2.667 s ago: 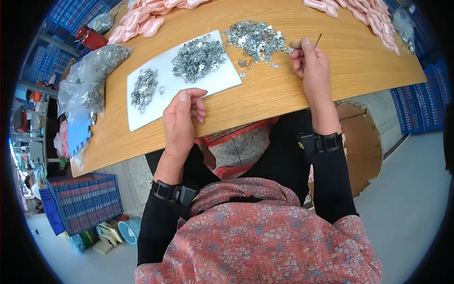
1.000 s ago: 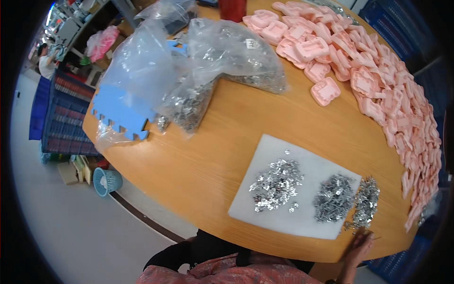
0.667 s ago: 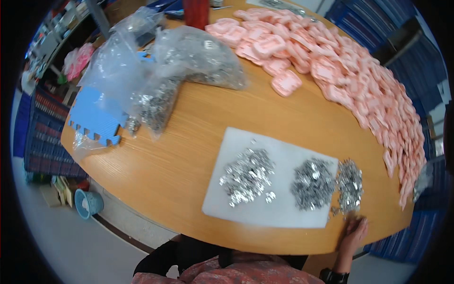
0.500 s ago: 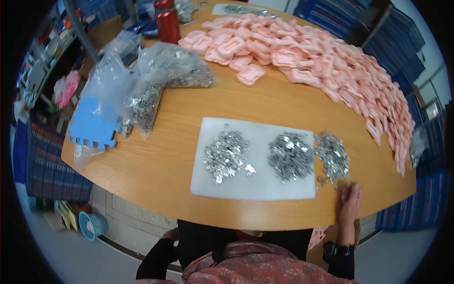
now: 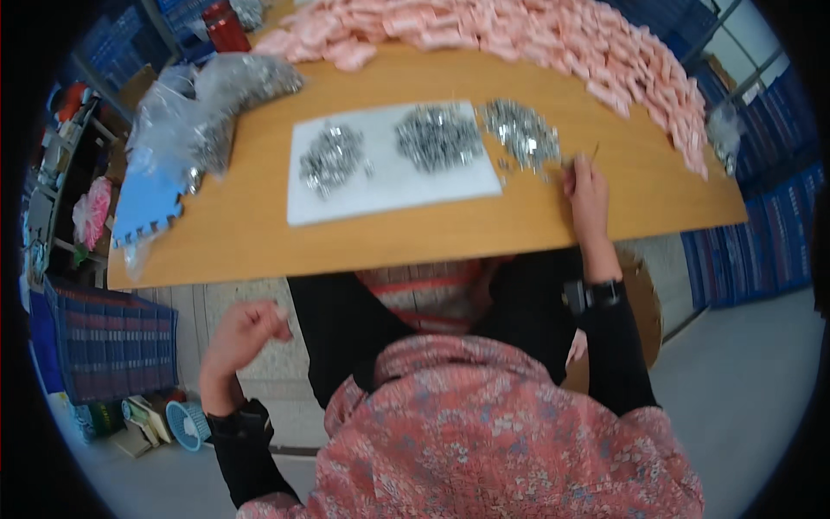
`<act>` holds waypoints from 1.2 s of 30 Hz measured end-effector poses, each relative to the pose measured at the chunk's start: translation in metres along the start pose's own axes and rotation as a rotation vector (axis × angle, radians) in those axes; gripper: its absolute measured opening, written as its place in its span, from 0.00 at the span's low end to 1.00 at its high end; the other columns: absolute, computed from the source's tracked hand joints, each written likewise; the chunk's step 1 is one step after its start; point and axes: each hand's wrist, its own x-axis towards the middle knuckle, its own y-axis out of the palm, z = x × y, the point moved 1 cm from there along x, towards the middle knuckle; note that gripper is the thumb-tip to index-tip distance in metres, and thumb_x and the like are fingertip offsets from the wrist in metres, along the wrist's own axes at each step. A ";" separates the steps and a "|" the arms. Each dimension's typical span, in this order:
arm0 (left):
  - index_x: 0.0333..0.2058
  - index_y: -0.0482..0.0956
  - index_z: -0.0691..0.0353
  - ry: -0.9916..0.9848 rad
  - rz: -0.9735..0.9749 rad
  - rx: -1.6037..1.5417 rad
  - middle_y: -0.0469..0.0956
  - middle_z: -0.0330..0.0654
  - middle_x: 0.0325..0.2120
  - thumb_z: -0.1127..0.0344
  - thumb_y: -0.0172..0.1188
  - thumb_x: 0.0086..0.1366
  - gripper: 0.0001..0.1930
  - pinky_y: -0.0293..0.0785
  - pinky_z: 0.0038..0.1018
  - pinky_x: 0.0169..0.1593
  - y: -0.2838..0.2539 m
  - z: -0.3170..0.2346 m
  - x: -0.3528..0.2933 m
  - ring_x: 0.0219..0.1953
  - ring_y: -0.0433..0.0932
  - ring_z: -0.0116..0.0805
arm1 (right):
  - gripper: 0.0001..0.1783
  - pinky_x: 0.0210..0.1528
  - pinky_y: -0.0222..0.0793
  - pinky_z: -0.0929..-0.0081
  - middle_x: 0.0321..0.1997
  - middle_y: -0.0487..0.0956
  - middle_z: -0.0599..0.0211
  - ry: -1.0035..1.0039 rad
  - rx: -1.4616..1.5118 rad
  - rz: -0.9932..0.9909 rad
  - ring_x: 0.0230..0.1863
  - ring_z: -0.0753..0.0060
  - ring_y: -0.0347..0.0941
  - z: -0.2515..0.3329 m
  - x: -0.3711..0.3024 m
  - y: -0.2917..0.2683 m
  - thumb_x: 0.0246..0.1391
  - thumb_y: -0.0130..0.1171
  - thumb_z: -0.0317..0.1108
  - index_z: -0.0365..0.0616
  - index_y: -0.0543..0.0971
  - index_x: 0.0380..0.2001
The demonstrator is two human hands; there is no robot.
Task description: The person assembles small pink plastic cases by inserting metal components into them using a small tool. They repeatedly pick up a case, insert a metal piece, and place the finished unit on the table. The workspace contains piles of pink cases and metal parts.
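My right hand (image 5: 588,197) rests by the table's near right part, fingers closed, with a thin dark tool (image 5: 596,150) sticking out past the fingertips; its kind is too small to make out. Just beyond it lies a loose pile of small silvery metal pieces (image 5: 522,134) on the wood. Two more piles, a left pile of metal pieces (image 5: 332,157) and a right pile of metal pieces (image 5: 437,138), sit on a white foam sheet (image 5: 389,192). Off the table's front edge, left of my lap, my left hand (image 5: 245,333) is raised with curled fingers; what they hold, if anything, is hidden.
A long heap of pink plastic pieces (image 5: 510,30) curves along the table's far side. Clear bags of metal parts (image 5: 246,80), a blue foam mat (image 5: 147,205) and a red bottle (image 5: 225,28) are at the left. Blue crates (image 5: 112,333) and a basket (image 5: 188,424) stand on the floor.
My left hand has risen into view from beside my lap. My right hand now shows a thin dark tool at its fingertips. The whole view has shifted, with the table higher in it.
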 end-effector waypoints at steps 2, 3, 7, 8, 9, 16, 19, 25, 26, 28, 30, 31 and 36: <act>0.22 0.77 0.65 0.066 -0.129 0.017 0.75 0.35 0.18 0.57 0.55 0.72 0.21 0.70 0.23 0.33 0.008 -0.027 0.005 0.25 0.73 0.22 | 0.20 0.23 0.55 0.86 0.22 0.71 0.79 0.006 0.040 -0.006 0.21 0.88 0.61 -0.007 0.003 -0.003 0.68 0.50 0.49 0.47 0.74 0.28; 0.22 0.76 0.65 0.081 -0.152 0.011 0.75 0.35 0.18 0.57 0.54 0.72 0.21 0.69 0.22 0.33 0.012 -0.037 0.010 0.25 0.72 0.22 | 0.20 0.23 0.55 0.86 0.22 0.71 0.79 0.015 0.083 -0.006 0.21 0.88 0.61 -0.007 0.004 -0.003 0.68 0.50 0.49 0.46 0.75 0.28; 0.23 0.76 0.65 0.161 -0.192 -0.045 0.74 0.34 0.19 0.57 0.53 0.73 0.21 0.68 0.20 0.33 0.032 -0.061 0.025 0.25 0.71 0.21 | 0.20 0.23 0.57 0.85 0.21 0.72 0.78 0.007 0.137 -0.022 0.20 0.88 0.62 -0.008 -0.001 -0.002 0.68 0.50 0.47 0.44 0.76 0.27; 0.24 0.76 0.65 0.183 -0.203 -0.060 0.74 0.34 0.19 0.57 0.53 0.73 0.20 0.68 0.20 0.34 0.034 -0.070 0.025 0.25 0.71 0.21 | 0.21 0.24 0.58 0.84 0.20 0.72 0.77 -0.009 0.132 -0.021 0.20 0.88 0.63 -0.005 0.002 0.000 0.68 0.50 0.46 0.42 0.76 0.26; 0.26 0.77 0.65 0.191 -0.212 -0.065 0.74 0.33 0.20 0.58 0.53 0.73 0.19 0.68 0.20 0.33 0.036 -0.075 0.026 0.26 0.70 0.20 | 0.21 0.24 0.59 0.83 0.20 0.71 0.77 -0.026 0.068 -0.012 0.20 0.87 0.63 -0.004 0.002 0.000 0.68 0.49 0.45 0.42 0.76 0.26; 0.28 0.79 0.66 0.315 -0.258 0.007 0.74 0.32 0.21 0.57 0.54 0.72 0.18 0.68 0.20 0.32 0.042 -0.164 0.053 0.27 0.71 0.20 | 0.20 0.23 0.58 0.82 0.19 0.70 0.77 -0.094 0.091 0.022 0.20 0.87 0.62 -0.006 0.004 0.002 0.68 0.48 0.43 0.41 0.74 0.25; 0.31 0.81 0.66 0.297 -0.145 0.163 0.77 0.35 0.22 0.55 0.56 0.71 0.18 0.70 0.22 0.33 0.038 -0.195 0.083 0.27 0.73 0.21 | 0.20 0.22 0.57 0.82 0.19 0.69 0.78 -0.076 0.113 0.023 0.19 0.87 0.62 -0.007 0.004 0.002 0.69 0.48 0.42 0.41 0.75 0.25; 0.36 0.82 0.66 0.240 -0.248 0.406 0.80 0.38 0.24 0.53 0.60 0.67 0.18 0.73 0.26 0.36 0.006 -0.189 0.198 0.29 0.77 0.26 | 0.21 0.23 0.54 0.83 0.18 0.67 0.79 -0.048 0.052 0.009 0.20 0.89 0.59 -0.007 0.002 0.000 0.69 0.49 0.43 0.41 0.75 0.25; 0.37 0.82 0.66 0.237 -0.308 0.447 0.80 0.40 0.25 0.53 0.61 0.66 0.18 0.74 0.27 0.37 -0.005 -0.184 0.214 0.29 0.78 0.28 | 0.21 0.22 0.54 0.83 0.18 0.67 0.79 -0.054 0.063 0.016 0.20 0.88 0.59 -0.006 0.003 0.007 0.69 0.49 0.43 0.41 0.75 0.24; 0.40 0.83 0.64 0.268 -0.428 0.514 0.82 0.47 0.32 0.52 0.61 0.65 0.18 0.75 0.35 0.45 -0.017 -0.171 0.259 0.38 0.80 0.39 | 0.21 0.22 0.54 0.82 0.17 0.66 0.80 -0.060 0.051 0.006 0.19 0.88 0.58 -0.001 0.001 0.006 0.69 0.49 0.43 0.41 0.74 0.24; 0.45 0.82 0.61 0.272 -0.512 0.634 0.81 0.51 0.40 0.52 0.61 0.64 0.19 0.74 0.40 0.51 -0.027 -0.156 0.303 0.46 0.80 0.47 | 0.21 0.22 0.54 0.82 0.17 0.66 0.79 -0.039 0.057 0.001 0.19 0.88 0.58 0.006 0.000 0.006 0.69 0.49 0.43 0.41 0.74 0.23; 0.48 0.80 0.60 0.260 -0.539 0.720 0.80 0.52 0.44 0.52 0.61 0.64 0.20 0.73 0.40 0.54 -0.031 -0.148 0.325 0.49 0.78 0.49 | 0.21 0.22 0.54 0.81 0.17 0.66 0.79 -0.028 0.063 -0.002 0.19 0.88 0.58 0.006 0.001 0.008 0.69 0.49 0.43 0.41 0.74 0.23; 0.57 0.73 0.56 0.084 -0.598 0.851 0.75 0.54 0.53 0.54 0.60 0.64 0.25 0.72 0.42 0.58 -0.032 -0.151 0.368 0.55 0.74 0.52 | 0.20 0.22 0.54 0.82 0.18 0.67 0.79 -0.026 0.013 0.001 0.20 0.88 0.58 0.002 0.000 0.007 0.68 0.49 0.41 0.41 0.74 0.23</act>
